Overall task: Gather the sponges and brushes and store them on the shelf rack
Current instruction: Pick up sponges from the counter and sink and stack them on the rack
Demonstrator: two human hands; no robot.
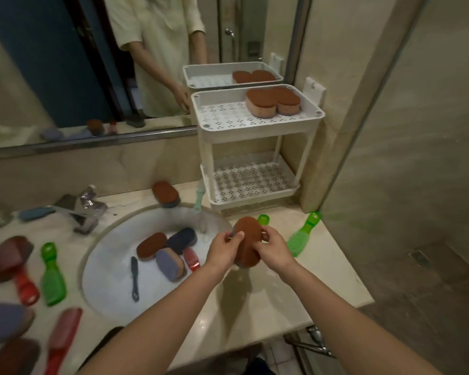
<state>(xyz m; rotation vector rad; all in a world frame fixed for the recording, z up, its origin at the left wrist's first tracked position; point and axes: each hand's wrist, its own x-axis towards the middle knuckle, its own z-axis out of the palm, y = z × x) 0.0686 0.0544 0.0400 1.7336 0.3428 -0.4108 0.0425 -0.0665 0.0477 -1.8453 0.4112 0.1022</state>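
Both hands hold one brown oval sponge [249, 239] above the counter, right of the sink. My left hand [226, 246] pinches its left edge; my right hand [273, 246] grips its right edge. The white two-tier shelf rack [209, 115] stands at the back right; two brown sponges [272, 100] lie on its top tier, the lower tier is bare. Several sponges [163, 247], a red brush [191, 257] and a dark slim brush [134, 277] lie in the sink [114, 239]. Green brushes [302, 234] lie on the counter.
Left of the sink lie a green brush [52, 274], red brushes [63, 339] and more sponges [6, 320]. Another sponge [166, 194] and a pale green brush [198, 197] sit behind the basin. A chrome tap [84, 209] stands at back left. A mirror covers the wall.
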